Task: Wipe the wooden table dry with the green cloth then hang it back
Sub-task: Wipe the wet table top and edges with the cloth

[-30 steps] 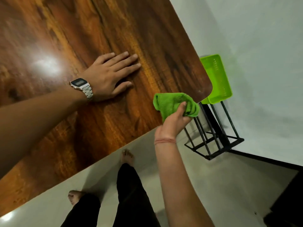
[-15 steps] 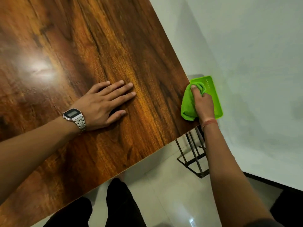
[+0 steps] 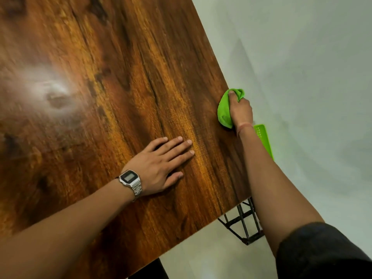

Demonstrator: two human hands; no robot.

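Note:
The wooden table fills the left and middle of the head view, dark brown with strong grain and a bright glare patch at the left. My right hand grips the bunched green cloth and presses it on the table's right edge. My left hand lies flat on the tabletop with fingers spread, a silver wristwatch on its wrist, a short way left of and nearer than the cloth.
A green plastic basket shows beside the table's right edge, partly hidden by my right forearm. A black metal rack frame stands on the pale floor under the table's near corner. A pale wall runs along the right.
My right hand brought the cloth from below the table's corner up onto the right edge and slid it farther along that edge. My left hand stayed flat on the table.

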